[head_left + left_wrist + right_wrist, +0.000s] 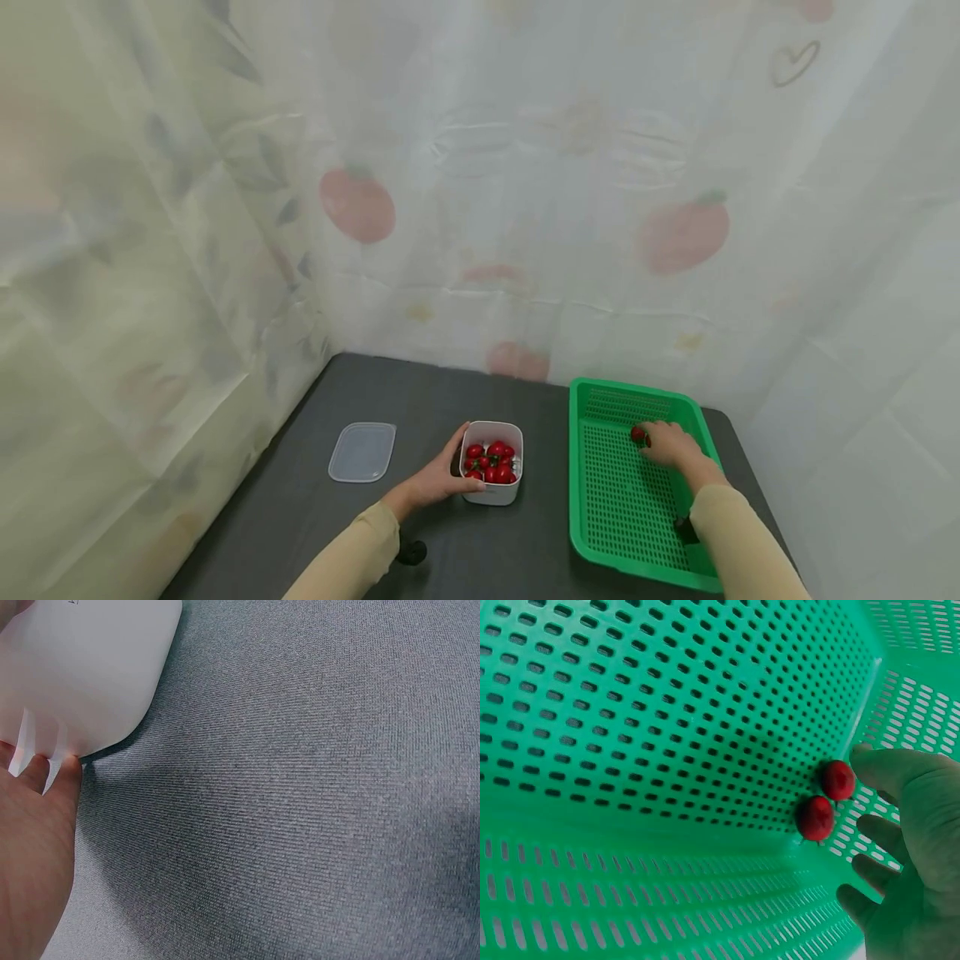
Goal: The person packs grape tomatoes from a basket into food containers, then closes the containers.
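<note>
My left hand (435, 479) grips a white square tub (491, 493), thumb along its near side and fingers at its left wall. Several red cherry tomatoes (495, 462) fill the tub, which stands upright on the table. In the left wrist view, fingertips (69, 769) rest against the tub's wall. On the right, my right hand (671, 446) reaches down into a green slotted basket (630, 517). Two cherry tomatoes (826, 799) lie at the basket's end in the right wrist view. The thumb comes right up to the upper one, while the other fingers are spread beside them.
A translucent square lid (362, 452) lies flat on the dark grey table (540, 550), left of the tub. Fruit-printed curtains (487, 208) hang behind and along both sides. The basket's raised walls surround the right hand.
</note>
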Tool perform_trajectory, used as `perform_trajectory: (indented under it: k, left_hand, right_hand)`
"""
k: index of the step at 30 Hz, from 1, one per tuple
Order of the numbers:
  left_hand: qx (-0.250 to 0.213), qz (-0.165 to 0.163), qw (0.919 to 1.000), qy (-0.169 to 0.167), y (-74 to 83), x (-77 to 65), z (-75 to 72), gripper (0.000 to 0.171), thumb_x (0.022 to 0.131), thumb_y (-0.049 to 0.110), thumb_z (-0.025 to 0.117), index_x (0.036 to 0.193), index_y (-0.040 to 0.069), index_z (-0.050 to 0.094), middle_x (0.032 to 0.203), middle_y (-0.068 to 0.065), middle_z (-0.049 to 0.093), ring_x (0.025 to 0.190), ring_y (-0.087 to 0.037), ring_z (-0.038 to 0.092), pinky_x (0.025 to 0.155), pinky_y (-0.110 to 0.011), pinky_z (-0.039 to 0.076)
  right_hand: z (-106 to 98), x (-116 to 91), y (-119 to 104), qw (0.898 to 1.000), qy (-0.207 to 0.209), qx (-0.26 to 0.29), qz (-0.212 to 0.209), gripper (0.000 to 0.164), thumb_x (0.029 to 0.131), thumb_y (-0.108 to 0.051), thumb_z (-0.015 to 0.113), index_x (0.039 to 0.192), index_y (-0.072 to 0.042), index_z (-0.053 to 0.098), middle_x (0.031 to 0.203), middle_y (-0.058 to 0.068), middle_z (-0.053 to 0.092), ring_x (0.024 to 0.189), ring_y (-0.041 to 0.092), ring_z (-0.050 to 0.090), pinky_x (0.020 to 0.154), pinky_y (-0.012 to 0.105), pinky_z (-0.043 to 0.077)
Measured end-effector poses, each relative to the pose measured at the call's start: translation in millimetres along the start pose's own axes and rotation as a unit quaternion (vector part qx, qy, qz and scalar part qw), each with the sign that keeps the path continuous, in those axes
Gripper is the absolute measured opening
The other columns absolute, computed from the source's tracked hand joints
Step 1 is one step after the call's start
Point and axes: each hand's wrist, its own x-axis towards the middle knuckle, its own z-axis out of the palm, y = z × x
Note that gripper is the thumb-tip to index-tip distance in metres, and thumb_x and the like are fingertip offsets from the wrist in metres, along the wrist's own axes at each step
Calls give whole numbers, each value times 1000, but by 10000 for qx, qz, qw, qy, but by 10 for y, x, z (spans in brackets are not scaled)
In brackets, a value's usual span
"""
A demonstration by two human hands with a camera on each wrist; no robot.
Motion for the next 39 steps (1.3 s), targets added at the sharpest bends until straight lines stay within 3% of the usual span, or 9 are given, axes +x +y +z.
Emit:
perform_trajectory:
  k: [17, 26, 34, 39]
  left_hand:
    - [3, -34, 10000, -3, 36, -46, 21, 114, 89, 22, 82, 165, 20, -2, 165, -15, 16, 146, -42, 24, 111, -55, 38]
    - [91, -49, 9999, 9, 29, -43, 50, 114, 88, 26, 83, 165, 23, 0, 165, -13, 16, 147, -40, 24, 111, -55, 37]
    - [109, -25, 9999, -15, 1, -27, 61, 115, 88, 25, 83, 165, 17, -2, 165, -13, 17, 147, -40, 23, 112, -56, 36]
    - [121, -73, 9999, 20, 5, -20, 73, 115, 88, 27, 83, 166, 19, -2, 165, -13, 16, 147, -40, 23, 113, -56, 35]
  right_hand:
    - [249, 68, -140, 9988, -80, -426, 232, 57, 101, -20, 64, 146, 9, 46, 146, 38, 41, 135, 62, 32, 105, 73, 28]
    - [244, 72, -179, 9969, -412, -327, 578, 58, 103, -21, 61, 149, 9, 43, 148, 40, 38, 140, 64, 19, 109, 75, 18]
    - [285, 67, -168, 9970, -275, -690, 197, 47, 102, -17, 62, 141, 8, 54, 143, 35, 48, 138, 60, 31, 110, 69, 27]
    - [300, 54, -169, 9980, -141, -609, -72, 38, 102, -12, 62, 136, 6, 60, 139, 32, 53, 132, 55, 42, 106, 64, 36]
